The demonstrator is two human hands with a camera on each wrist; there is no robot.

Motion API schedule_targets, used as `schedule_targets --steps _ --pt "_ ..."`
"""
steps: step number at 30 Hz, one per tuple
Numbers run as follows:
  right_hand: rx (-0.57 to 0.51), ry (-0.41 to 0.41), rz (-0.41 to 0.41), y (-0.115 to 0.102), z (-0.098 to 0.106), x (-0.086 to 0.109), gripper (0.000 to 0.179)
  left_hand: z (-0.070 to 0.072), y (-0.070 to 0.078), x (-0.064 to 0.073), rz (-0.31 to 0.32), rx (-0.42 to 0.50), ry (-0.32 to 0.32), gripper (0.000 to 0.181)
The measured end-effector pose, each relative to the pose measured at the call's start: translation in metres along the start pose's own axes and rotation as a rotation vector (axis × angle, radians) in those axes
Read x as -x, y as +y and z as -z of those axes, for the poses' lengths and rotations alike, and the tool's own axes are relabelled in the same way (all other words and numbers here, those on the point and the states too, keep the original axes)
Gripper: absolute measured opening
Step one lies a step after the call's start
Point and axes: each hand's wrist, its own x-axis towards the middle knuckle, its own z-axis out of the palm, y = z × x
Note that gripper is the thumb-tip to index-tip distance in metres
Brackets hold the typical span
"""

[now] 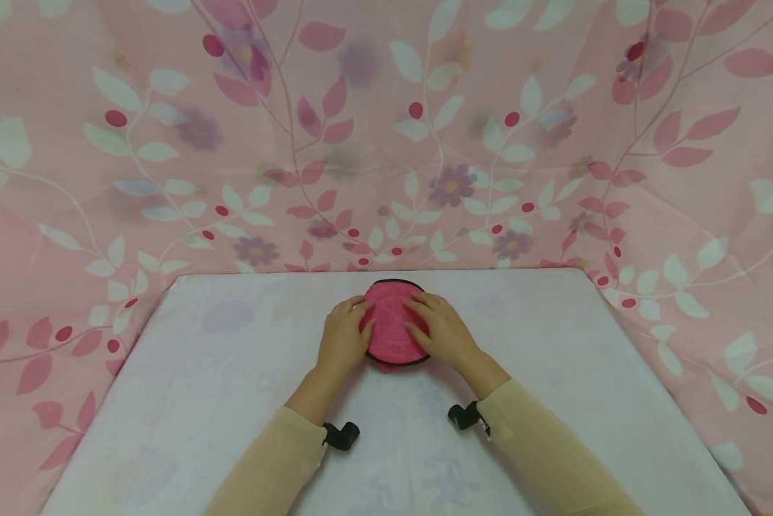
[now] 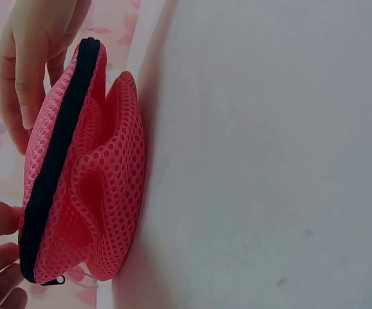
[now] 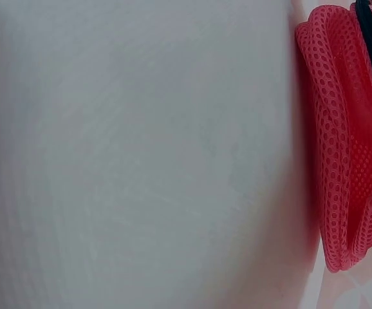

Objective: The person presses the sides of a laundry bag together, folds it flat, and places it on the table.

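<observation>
A round pink mesh bag [image 1: 396, 326] with a black zipper lies on the table near its back edge. Its zippered upper disc looks fairly smooth, while the lower mesh [image 2: 112, 180] is folded and bunched beneath. A small zipper pull [image 2: 56, 280] shows at one side. My left hand [image 1: 344, 335] grips the bag's left edge, fingers curled at the rim. On the right part of the bag's top rests my right hand [image 1: 447, 331], its fingers fairly straight and spread over the mesh. In the right wrist view only the bag's side [image 3: 340, 141] shows clearly.
A white cloth with faint prints covers the table [image 1: 231, 373]. Behind and at both sides hangs a pink floral curtain [image 1: 373, 143]. Small black wrist cameras [image 1: 343, 436] sit at both sleeve cuffs.
</observation>
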Motion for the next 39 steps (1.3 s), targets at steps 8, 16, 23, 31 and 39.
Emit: schedule_targets --steps 8,16,23,31,39 --pt "0.021 -0.023 -0.003 -0.0016 0.0015 0.001 0.049 0.0 0.0046 0.0008 -0.112 -0.043 -0.024 0.037" --pt "0.028 -0.036 -0.006 -0.0021 0.0018 0.0016 0.05 -0.0016 0.0064 0.0027 -0.153 -0.141 -0.123 0.048" --pt "0.03 -0.062 -0.018 -0.0017 0.0013 0.0028 0.052 -0.0027 0.0066 0.0039 -0.171 -0.21 -0.214 0.062" --pt "0.026 -0.127 -0.02 0.0003 -0.0008 0.0053 0.058 -0.0049 0.0062 0.0052 -0.183 -0.304 -0.306 0.065" --pt "0.003 -0.18 -0.006 0.0029 -0.0034 0.0069 0.062 -0.0038 0.0036 0.0068 -0.16 -0.265 -0.323 0.065"
